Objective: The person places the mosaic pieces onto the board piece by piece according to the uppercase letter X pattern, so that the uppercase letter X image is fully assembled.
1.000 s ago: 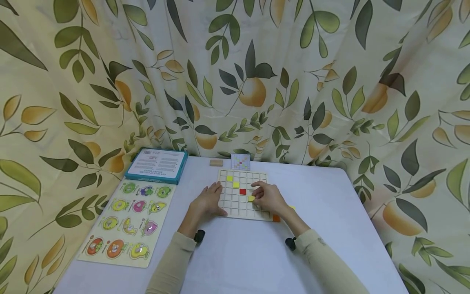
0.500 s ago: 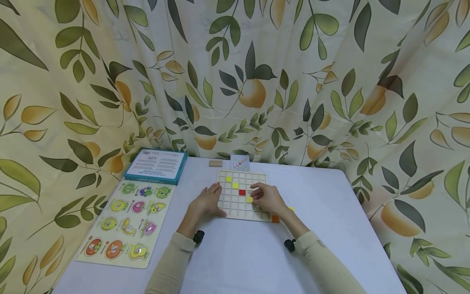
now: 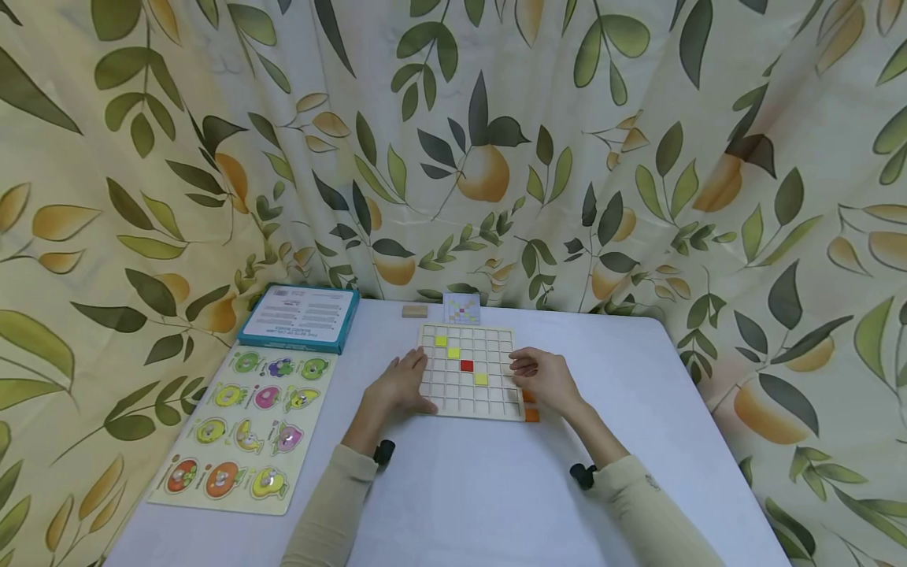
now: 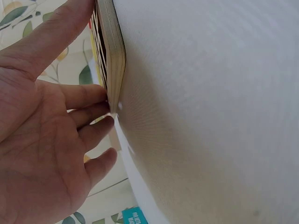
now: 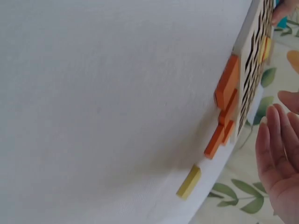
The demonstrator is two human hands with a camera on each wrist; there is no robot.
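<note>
A pale gridded board [image 3: 468, 408] lies mid-table. Along a diagonal in its cells sit two yellow tiles [image 3: 454, 353], a red tile [image 3: 467, 366] and one lower yellow tile [image 3: 481, 379]. My left hand [image 3: 397, 386] rests at the board's left edge, fingertips and thumb against its side; in the left wrist view the palm [image 4: 42, 144] faces the board's edge with fingers extended. Over the right edge hovers my right hand [image 3: 549, 382], its fingers loosely bent. Nothing shows between thumb and fingers [image 5: 278, 144] in the right wrist view.
Several orange tiles [image 5: 228, 83] and a loose yellow tile [image 5: 188, 182] lie beside the board's right edge. Behind the board are a pattern card [image 3: 461, 309] and a small wooden block [image 3: 414, 311]. At left, a fruit puzzle board [image 3: 234, 425] lies before a teal box [image 3: 301, 317].
My right hand has drawn back rightward from the lower yellow tile, which stays in its cell, now fully visible. The left hand keeps its place at the board's edge.
</note>
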